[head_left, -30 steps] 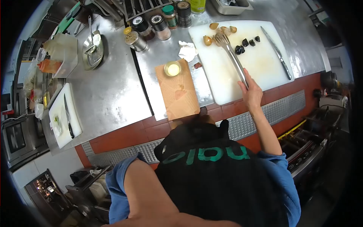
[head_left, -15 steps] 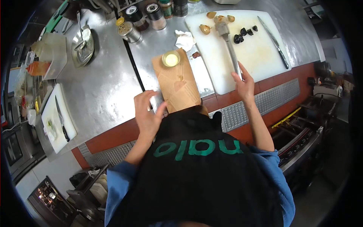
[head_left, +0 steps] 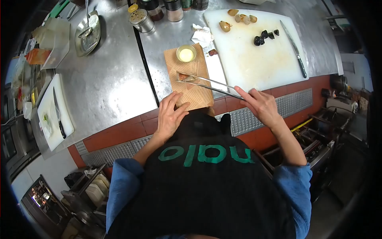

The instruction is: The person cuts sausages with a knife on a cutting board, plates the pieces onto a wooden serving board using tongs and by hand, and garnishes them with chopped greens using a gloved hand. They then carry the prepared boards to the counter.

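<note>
My right hand [head_left: 263, 106] grips a pair of long metal tongs [head_left: 217, 90] that reach left over printed brown paper [head_left: 197, 97]. Between the tong tips is a small brownish piece of food [head_left: 183, 77], low over the paper or resting on it; I cannot tell which. At the far end of the paper sits a small round cup [head_left: 186, 53] of pale yellow sauce. My left hand [head_left: 170, 116] lies at the paper's near left corner, fingers extended and touching its edge.
A white cutting board [head_left: 258, 67] holds several brown food pieces [head_left: 225, 26], dark pieces [head_left: 259, 40] and a knife [head_left: 295, 51]. Nearby are a crumpled napkin [head_left: 202, 36], shakers [head_left: 142, 20] and a metal dish with a spoon [head_left: 92, 41]. Another board [head_left: 53, 115] with a knife lies left.
The tongs have swung left from the cutting board to the paper, a food piece now between their tips. My left hand has come onto the paper's near corner.
</note>
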### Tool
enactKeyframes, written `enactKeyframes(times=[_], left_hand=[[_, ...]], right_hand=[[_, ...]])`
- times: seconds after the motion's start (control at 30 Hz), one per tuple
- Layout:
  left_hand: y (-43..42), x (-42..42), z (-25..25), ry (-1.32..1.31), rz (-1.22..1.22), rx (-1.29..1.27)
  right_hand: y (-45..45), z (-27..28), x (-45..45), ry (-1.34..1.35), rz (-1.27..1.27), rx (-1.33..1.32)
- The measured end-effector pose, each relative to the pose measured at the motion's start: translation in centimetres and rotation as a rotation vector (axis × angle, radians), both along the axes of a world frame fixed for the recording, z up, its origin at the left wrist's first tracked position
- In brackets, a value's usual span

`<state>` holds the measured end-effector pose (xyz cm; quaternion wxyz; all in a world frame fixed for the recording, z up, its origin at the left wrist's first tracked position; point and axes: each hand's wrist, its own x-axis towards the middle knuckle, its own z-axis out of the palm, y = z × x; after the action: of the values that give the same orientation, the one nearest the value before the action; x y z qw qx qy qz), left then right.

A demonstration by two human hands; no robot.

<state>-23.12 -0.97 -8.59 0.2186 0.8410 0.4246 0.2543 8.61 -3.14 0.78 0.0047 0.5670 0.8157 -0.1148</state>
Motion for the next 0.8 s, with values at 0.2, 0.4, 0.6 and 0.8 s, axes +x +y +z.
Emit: enactKeyframes(times=[0.2, 0.4, 0.6, 0.8], left_hand=[[0.2, 0.0, 0.2, -0.007, 0.005, -0.022], [0.1, 0.2, 0.3, 0.006, 0.011, -0.021], [0.1, 0.3, 0.5, 0.007, 0.007, -0.019], [-0.1, 0.2, 0.4, 0.009, 0.024, -0.044]], right_hand=[[3.2, -2.0, 1.0, -0.123, 0.198, 0.252], [3.9, -2.8, 1.7, -0.146, 0.213, 0.274], [2.1, -1.4, 2.3, -0.082, 0.183, 0.26], [4.2, -2.3, 4.7, 0.281, -0.523, 0.257]])
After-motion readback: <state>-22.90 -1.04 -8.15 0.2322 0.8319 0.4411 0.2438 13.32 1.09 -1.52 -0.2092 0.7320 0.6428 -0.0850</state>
